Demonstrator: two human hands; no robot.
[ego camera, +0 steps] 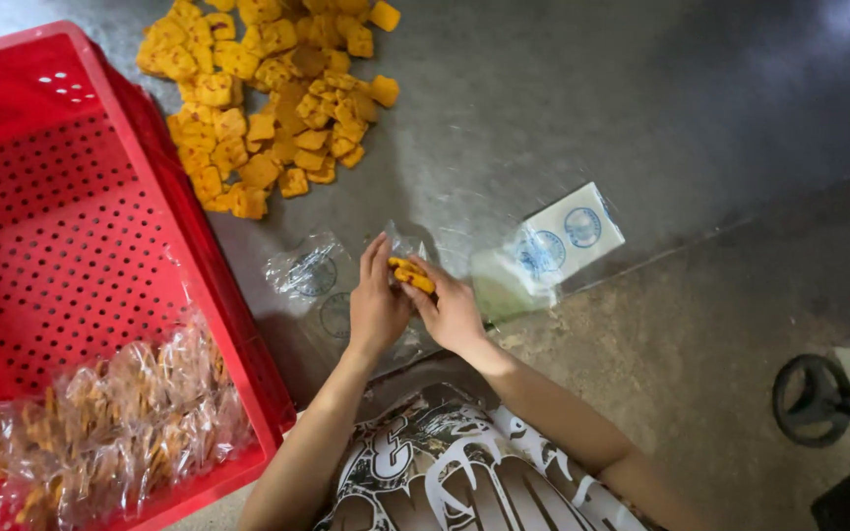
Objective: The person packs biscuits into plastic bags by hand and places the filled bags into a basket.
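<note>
My left hand (pixel 376 305) and my right hand (pixel 452 313) meet near the front edge of a grey metal table (pixel 563 108). Between their fingers is a small clear plastic bag (pixel 403 243) with a couple of orange-yellow snack pieces (pixel 411 274) at its mouth. My right hand's fingers pinch the pieces; my left hand holds the bag beside them. A large loose pile of the same orange-yellow pieces (pixel 268 98) lies farther back on the table, to the upper left of my hands.
A red perforated crate (pixel 61 226) stands at the left, with several filled clear bags (pixel 110 423) in its near corner. Empty clear bags (pixel 309 273) lie left of my hands, a stack of printed bags (pixel 553 241) to the right. A black wheel (pixel 811 398) sits on the floor.
</note>
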